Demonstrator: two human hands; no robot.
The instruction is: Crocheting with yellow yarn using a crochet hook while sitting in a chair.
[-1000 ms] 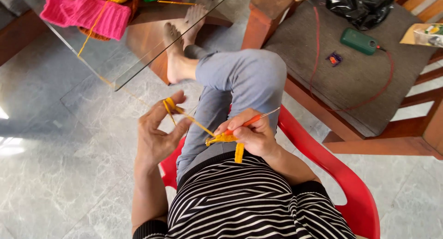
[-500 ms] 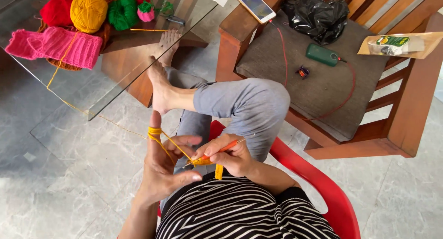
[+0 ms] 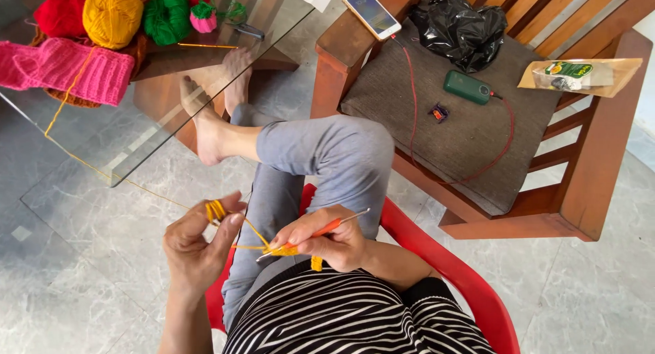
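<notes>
left hand (image 3: 194, 248): fingers curled, yellow yarn (image 3: 215, 209) looped round my index
right hand (image 3: 327, 241): pinched shut on the crochet hook (image 3: 315, 232)
crochet piece (image 3: 293, 253): 6 o'clock, mostly hidden under my fingers
yarn ball (image 3: 111, 14): 10 o'clock on the glass table (image 3: 136, 149)

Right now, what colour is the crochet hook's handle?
Orange, on the thin metal crochet hook in the right hand; head view.

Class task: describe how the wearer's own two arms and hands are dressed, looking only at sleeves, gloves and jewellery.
Both hands are bare and ungloved: left hand, right hand. No rings or wristbands show. The forearms are uncovered; the black-and-white striped top ends in a dark cuff near the right elbow.
</notes>
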